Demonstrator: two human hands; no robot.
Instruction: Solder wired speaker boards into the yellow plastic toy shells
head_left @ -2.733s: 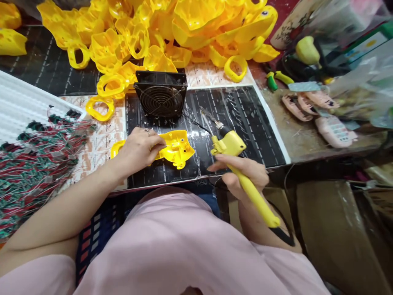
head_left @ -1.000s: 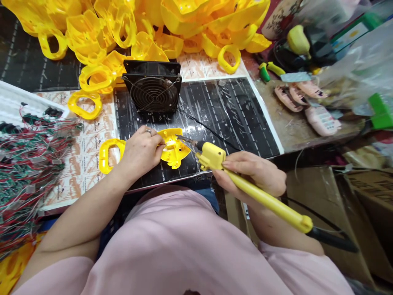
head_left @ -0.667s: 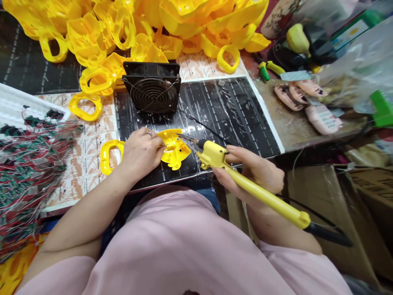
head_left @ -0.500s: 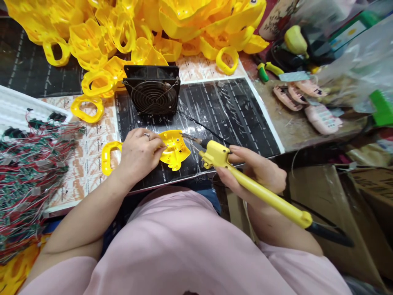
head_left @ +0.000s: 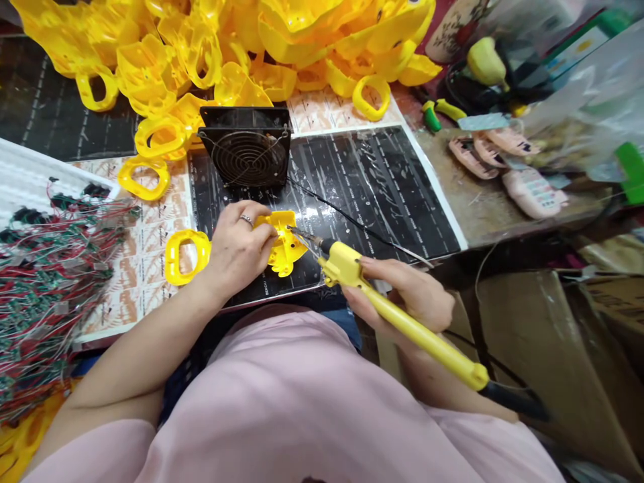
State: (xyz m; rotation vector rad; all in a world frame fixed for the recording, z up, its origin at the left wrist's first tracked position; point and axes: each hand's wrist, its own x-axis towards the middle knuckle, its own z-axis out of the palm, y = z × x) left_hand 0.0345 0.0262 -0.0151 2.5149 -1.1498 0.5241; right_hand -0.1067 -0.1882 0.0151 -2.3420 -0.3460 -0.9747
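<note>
My right hand [head_left: 407,288] grips a yellow soldering iron [head_left: 402,312] around its trigger-like body. The metal tip points left and reaches the inside of a yellow plastic shell [head_left: 288,253]; whether it touches cannot be told. That shell lies hollow side up on the black mat, with small posts and holes showing. Over its left part, my left hand [head_left: 239,245] is closed in a pinch, a ring on one finger. What the fingertips hold is hidden. Just left of this hand lies a yellow plastic ring [head_left: 174,258].
A black fan [head_left: 249,157] stands behind the shell, its cable [head_left: 347,218] running right across the mat [head_left: 372,181]. Yellow shells [head_left: 302,40] are piled at the back. Bundled wires [head_left: 60,288] lie left; pink casings [head_left: 533,191] and plastic bags sit right.
My left hand has moved right, further over the shell. The soldering iron has come left and its tip now sits over the shell's inside, lower than before.
</note>
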